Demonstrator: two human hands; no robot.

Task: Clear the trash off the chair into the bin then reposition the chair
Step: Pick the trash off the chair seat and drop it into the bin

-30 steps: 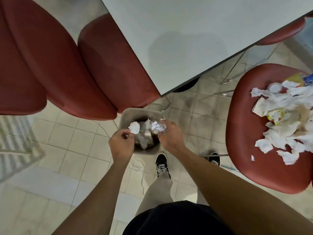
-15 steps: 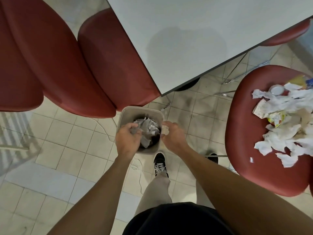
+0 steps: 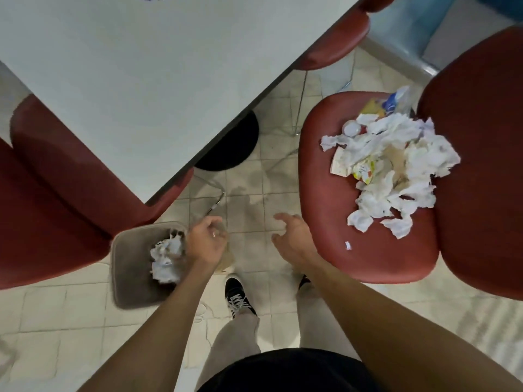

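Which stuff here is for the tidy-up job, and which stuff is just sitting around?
For the job:
- trash pile
- chair holding it
- bin, paper already inside
- left hand and right hand, both holding nothing

Just around:
- white table
- other red chairs

Both hands hang empty over the tiled floor point(image 3: 249, 210). The left hand point(image 3: 206, 241), fingers loosely curled, is just beside the bin point(image 3: 127, 267), which holds crumpled paper point(image 3: 167, 258). The right hand point(image 3: 291, 239), fingers spread, is beside the red chair point(image 3: 334, 222) piled with trash point(image 3: 390, 162). A white table point(image 3: 147, 89) stands above.
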